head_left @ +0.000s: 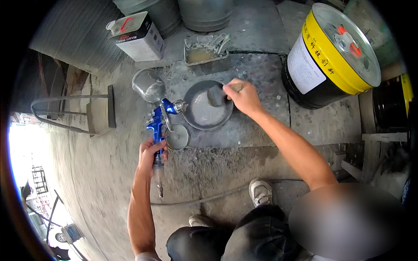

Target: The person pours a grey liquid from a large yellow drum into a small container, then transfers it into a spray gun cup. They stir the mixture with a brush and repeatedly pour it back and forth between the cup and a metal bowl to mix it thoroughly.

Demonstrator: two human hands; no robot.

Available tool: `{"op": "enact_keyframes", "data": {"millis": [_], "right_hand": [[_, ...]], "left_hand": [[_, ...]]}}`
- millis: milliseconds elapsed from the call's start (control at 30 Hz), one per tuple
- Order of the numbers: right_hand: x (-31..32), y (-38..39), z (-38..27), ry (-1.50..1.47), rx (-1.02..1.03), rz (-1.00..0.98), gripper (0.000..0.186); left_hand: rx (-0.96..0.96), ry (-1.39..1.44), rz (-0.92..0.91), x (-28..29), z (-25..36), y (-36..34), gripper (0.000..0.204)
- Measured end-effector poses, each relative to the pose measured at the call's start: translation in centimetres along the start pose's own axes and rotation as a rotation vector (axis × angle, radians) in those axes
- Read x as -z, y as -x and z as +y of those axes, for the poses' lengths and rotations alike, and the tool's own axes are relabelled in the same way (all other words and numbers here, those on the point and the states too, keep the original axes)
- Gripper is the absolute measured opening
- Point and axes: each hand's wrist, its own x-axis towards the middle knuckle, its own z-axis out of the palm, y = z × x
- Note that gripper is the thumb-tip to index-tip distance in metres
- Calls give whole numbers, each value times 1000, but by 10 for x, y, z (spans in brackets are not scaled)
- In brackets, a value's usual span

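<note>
My left hand [152, 152] is wrapped round the handle of a blue spray gun [156, 124], and a metal fitting ends the handle below it. The gun's silver nozzle reaches the left rim of a round dark bowl [188, 117] of grey liquid. Beside the gun is a round grey lid-like disc [177, 137] next to a bent metal tube. A rounded, see-through cup [149, 85] lies just past the gun; whether they are joined I cannot tell. In my right hand [244, 95] is a brush [215, 96], its wide, grey-coated head over the liquid inside the bowl.
A grimy rectangular container [213, 65] with murky liquid sits behind the bowl. Further left stands a rectangular can [141, 41]; a large black-and-yellow drum [324, 56] is at right. A hose [204, 200] crosses the floor by my shoes, and a metal frame [74, 111] is at left.
</note>
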Motion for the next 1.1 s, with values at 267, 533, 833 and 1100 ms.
{"op": "enact_keyframes", "data": {"millis": [267, 533, 833, 1100], "right_hand": [[1, 2, -65, -477, -215, -108, 21], [-18, -16, -57, -471, -282, -4, 24], [1, 7, -14, 349, 151, -468, 25], [-6, 4, -41, 376, 258, -602, 24]], "left_hand": [[-147, -397, 63, -2, -5, -1, 18], [-261, -588, 105, -20, -5, 1, 8], [-55, -595, -41, -4, 18, 27, 15], [105, -687, -123, 8, 56, 57, 20]]}}
